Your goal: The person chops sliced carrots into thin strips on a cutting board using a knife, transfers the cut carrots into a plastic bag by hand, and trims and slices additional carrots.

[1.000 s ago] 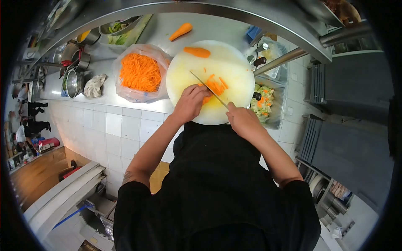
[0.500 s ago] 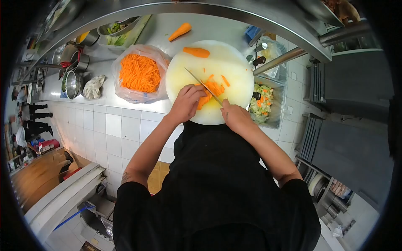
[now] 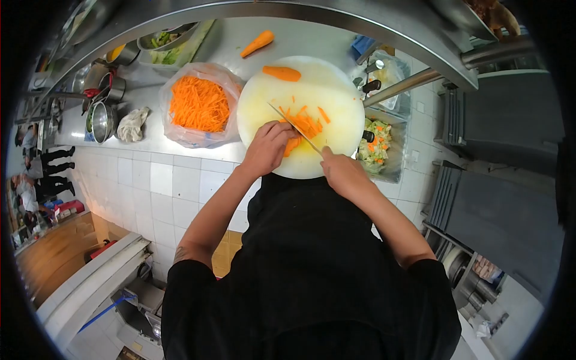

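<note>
My right hand [image 3: 341, 169] is closed round the handle of a knife [image 3: 295, 128], whose blade points up and left over a round white cutting board [image 3: 345, 93]. Bent fingers of my left hand [image 3: 267, 146] press on sliced carrot [image 3: 292, 144] just left of the blade. Cut carrot strips [image 3: 307, 124] lie on the blade's right side. A larger carrot piece [image 3: 282, 73] rests near the board's far edge. Left of the board, a clear plastic bag [image 3: 170, 131] holds shredded carrot [image 3: 199, 104].
Behind the board lies a whole carrot [image 3: 258, 44]. A cloth [image 3: 132, 124] and metal bowls [image 3: 103, 122] stand at the left. A bin of scraps [image 3: 376, 146] is at the right. A metal shelf edge [image 3: 288, 10] crosses above. People stand far left.
The knife and my right hand have shifted slightly left since the first frame. More carrot strips have spread on the board, and one lies apart at the right.
</note>
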A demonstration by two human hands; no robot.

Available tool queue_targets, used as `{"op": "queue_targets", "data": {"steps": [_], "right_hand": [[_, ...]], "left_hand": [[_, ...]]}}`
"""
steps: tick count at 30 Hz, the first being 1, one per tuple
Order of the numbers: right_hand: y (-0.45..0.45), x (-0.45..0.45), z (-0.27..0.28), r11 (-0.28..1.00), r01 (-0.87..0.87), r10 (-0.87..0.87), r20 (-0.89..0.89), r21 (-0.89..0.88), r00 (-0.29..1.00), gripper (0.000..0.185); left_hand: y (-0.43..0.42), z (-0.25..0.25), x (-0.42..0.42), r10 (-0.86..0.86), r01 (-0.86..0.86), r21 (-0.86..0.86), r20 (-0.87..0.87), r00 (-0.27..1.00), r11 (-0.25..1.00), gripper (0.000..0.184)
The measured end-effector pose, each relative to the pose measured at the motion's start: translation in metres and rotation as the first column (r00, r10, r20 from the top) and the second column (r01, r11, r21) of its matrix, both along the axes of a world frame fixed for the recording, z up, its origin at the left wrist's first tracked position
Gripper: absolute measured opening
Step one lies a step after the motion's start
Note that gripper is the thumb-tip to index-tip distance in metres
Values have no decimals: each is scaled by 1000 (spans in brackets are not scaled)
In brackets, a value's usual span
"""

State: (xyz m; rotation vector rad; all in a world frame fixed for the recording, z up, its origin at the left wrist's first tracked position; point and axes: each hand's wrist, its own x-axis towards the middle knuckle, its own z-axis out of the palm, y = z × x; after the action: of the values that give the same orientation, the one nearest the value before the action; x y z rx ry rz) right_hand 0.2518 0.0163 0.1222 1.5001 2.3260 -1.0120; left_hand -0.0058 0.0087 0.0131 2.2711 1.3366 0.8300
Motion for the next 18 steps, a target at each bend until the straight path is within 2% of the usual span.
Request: {"op": "queue_targets", "data": {"steps": [2, 5, 8, 11, 14, 17, 18], "right_hand": [[7, -6, -46, 999, 22, -20, -53, 26, 998, 15], [0, -4, -6, 998, -4, 7, -43, 67, 999, 15], [0, -2, -24, 1000, 11, -10, -36, 15, 999, 17], [9, -8, -33, 999, 10, -7, -55, 41, 998, 19], [2, -7, 11, 999, 6, -6, 19, -31, 1000, 22], [7, -13, -46, 999, 46, -46, -31, 0, 998, 23], [9, -14, -50, 999, 40, -40, -34, 0, 999, 23]], "left_hand": [[1, 2, 0, 2, -2, 12, 16, 1000, 1000, 43], [-1, 2, 0, 13, -12, -10, 18, 1000, 1000, 42], [-2, -1, 1, 21, -21, 10, 20, 1000, 1000, 42], [-2, -2, 0, 21, -21, 22, 26, 999, 1000, 41], [-2, -5, -1, 25, -25, 2, 12, 1000, 1000, 40], [-3, -1, 1, 33, -34, 29, 52, 998, 999, 35], [-4, 1, -2, 38, -40, 29, 48, 998, 999, 35]]}}
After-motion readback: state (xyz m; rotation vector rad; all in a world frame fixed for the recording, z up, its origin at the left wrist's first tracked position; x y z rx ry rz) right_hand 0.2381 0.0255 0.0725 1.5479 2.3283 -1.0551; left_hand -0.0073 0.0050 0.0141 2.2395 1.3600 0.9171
